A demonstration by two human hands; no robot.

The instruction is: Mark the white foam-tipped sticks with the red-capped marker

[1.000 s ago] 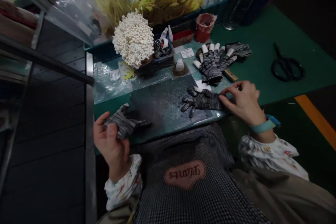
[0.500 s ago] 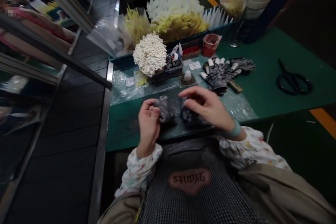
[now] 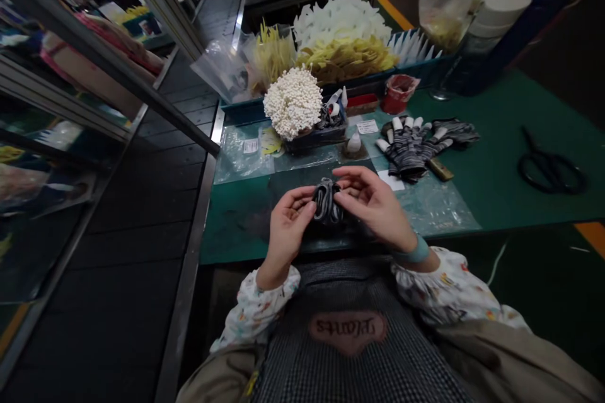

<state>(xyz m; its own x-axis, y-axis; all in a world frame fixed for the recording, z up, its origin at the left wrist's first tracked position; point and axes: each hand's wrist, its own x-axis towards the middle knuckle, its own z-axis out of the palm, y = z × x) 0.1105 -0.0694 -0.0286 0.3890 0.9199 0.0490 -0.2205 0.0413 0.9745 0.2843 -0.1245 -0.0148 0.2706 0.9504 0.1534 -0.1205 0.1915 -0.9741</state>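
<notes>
My left hand (image 3: 292,220) pinches the left side of a grey-and-black rolled fabric bundle (image 3: 327,201) between thumb and fingers. On the other side my right hand (image 3: 373,206) grips the same bundle, its thumb and fingertips closed against it. The layers are looped over each other, and the exact kind of item is unclear. Both hands are just above a dark mat (image 3: 295,177) at the table's near edge. Beyond my right hand lies a striped knitted glove (image 3: 407,150) with white fingertips, with a second grey glove (image 3: 456,132) behind it.
Behind the hands stand a bunch of white beaded stems (image 3: 293,104), a small dark box (image 3: 314,140) and a red cup (image 3: 399,93). White and yellow petals (image 3: 347,56) fill a long tray. Black scissors (image 3: 551,167) lie right, and a metal-edged conveyor (image 3: 146,214) runs left.
My hands have come together. The grey fabric in my left hand and the dark piece at my right hand now meet as one bundle. The camera view has shifted slightly.
</notes>
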